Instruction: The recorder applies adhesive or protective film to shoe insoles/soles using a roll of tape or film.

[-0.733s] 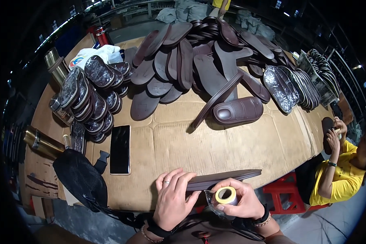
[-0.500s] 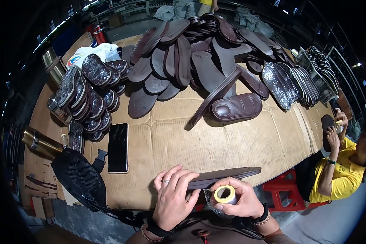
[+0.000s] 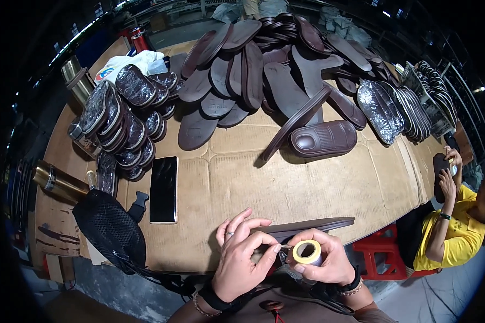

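- A gold metal flask (image 3: 64, 183) lies on its side at nine o'clock on the cardboard-covered bench (image 3: 237, 180), taking six o'clock as the edge nearest the wearer.
- A black mesh pouch (image 3: 110, 229) with a black plastic buckle (image 3: 138, 207) sits at eight o'clock.
- Dark brown slippers wrapped in shiny clear film (image 3: 129, 126) are heaped at ten o'clock.
- A flat, black-screened phone (image 3: 164, 188) lies at nine o'clock, inward of the pouch.
- The bare left hand (image 3: 242, 258), with a ring on one finger, is at six o'clock; its grip is a pinch, thumb and forefinger tips together on a strip of clear plastic film (image 3: 285, 254), the other fingers spread.
- A loose pile of unwrapped dark brown soles (image 3: 283, 89) spreads around twelve o'clock.
- A film roll with a yellow ring-shaped end (image 3: 306, 261) is at the wearer's six o'clock edge, hollow end up, right of the pinch.
- A long dark brown sole (image 3: 326, 224) lies just beyond both hands, partly hidden by them.
- The bare right hand (image 3: 333, 259), toward five o'clock, has its grip clamped around the roll.
- More film-wrapped slippers (image 3: 380, 110) stand at two o'clock.
- A co-worker in a yellow shirt (image 3: 458, 237) sits at four o'clock, holding a dark slipper (image 3: 441, 175).
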`<act>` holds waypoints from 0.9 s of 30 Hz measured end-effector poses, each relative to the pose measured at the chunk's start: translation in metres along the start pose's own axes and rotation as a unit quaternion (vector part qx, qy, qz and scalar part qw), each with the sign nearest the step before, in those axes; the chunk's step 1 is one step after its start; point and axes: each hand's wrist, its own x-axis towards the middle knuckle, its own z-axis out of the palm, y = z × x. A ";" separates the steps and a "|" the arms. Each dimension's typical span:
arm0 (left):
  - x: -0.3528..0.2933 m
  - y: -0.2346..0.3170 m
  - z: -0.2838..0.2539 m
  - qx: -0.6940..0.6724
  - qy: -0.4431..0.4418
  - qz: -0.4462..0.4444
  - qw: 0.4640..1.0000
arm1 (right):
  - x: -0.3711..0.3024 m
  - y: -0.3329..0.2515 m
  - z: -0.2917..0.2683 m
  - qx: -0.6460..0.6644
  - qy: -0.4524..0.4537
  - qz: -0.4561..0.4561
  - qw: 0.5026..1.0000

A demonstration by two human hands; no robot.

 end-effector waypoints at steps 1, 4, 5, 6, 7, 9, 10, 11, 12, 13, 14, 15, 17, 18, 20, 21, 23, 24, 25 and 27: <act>-0.001 -0.001 0.001 0.003 0.001 -0.003 1.000 | 0.000 0.000 0.001 0.003 -0.003 0.001 1.000; 0.002 -0.003 0.002 -0.003 0.013 0.004 1.000 | 0.002 -0.003 0.001 -0.030 -0.001 -0.004 1.000; 0.002 -0.003 0.002 -0.004 0.012 0.004 1.000 | 0.003 -0.003 0.001 -0.030 0.000 -0.003 1.000; 0.002 -0.003 0.002 -0.002 0.011 0.003 1.000 | 0.004 -0.004 0.002 -0.048 -0.003 -0.024 0.999; 0.003 -0.004 0.003 0.004 0.012 0.005 1.000 | 0.005 -0.004 0.002 -0.074 -0.003 -0.050 0.996; 0.004 -0.005 0.005 0.000 0.017 0.007 1.000 | 0.004 -0.005 0.002 -0.090 0.001 -0.055 0.994; 0.004 -0.005 0.006 0.008 0.026 0.004 1.000 | 0.003 -0.005 0.001 -0.121 0.007 -0.057 0.991; 0.003 -0.006 0.008 0.001 0.025 0.009 1.000 | 0.001 -0.005 0.000 -0.152 0.013 -0.058 0.987; 0.002 -0.006 0.008 0.009 0.030 0.008 0.999 | 0.002 -0.002 0.002 -0.168 0.044 -0.079 0.982; 0.002 -0.007 0.008 0.027 0.036 0.006 0.999 | 0.001 0.000 0.001 -0.150 0.046 -0.089 0.984; 0.002 -0.007 0.008 0.013 0.035 0.004 0.999 | 0.001 0.001 0.000 -0.147 0.056 -0.068 0.985; 0.003 -0.008 0.008 0.015 0.038 0.002 0.999 | 0.002 0.002 -0.001 -0.149 0.064 -0.055 0.985; 0.004 -0.007 0.006 0.014 0.035 0.000 0.999 | 0.005 0.006 -0.001 -0.135 0.088 -0.074 0.984; 0.006 -0.006 0.006 0.011 0.039 0.007 0.999 | 0.005 0.006 -0.001 -0.129 0.099 -0.076 0.984; 0.009 -0.004 0.005 0.011 0.044 0.007 0.999 | 0.005 0.006 -0.002 -0.152 0.124 -0.093 0.976; 0.010 -0.002 0.003 0.013 0.041 0.014 0.999 | 0.005 0.005 -0.003 -0.179 0.119 -0.099 0.971; 0.009 0.001 0.003 0.001 0.100 0.084 0.991 | 0.005 0.006 -0.002 -0.144 0.104 -0.102 0.979; 0.010 0.002 0.004 0.004 0.104 0.089 0.991 | 0.003 0.005 -0.003 -0.128 0.089 -0.092 0.983; 0.010 0.003 0.004 -0.001 0.105 0.080 0.991 | 0.003 0.005 -0.004 -0.169 0.080 -0.102 0.977; 0.010 0.003 0.004 -0.003 0.108 0.073 0.991 | 0.003 0.004 -0.008 -0.232 0.058 -0.107 0.965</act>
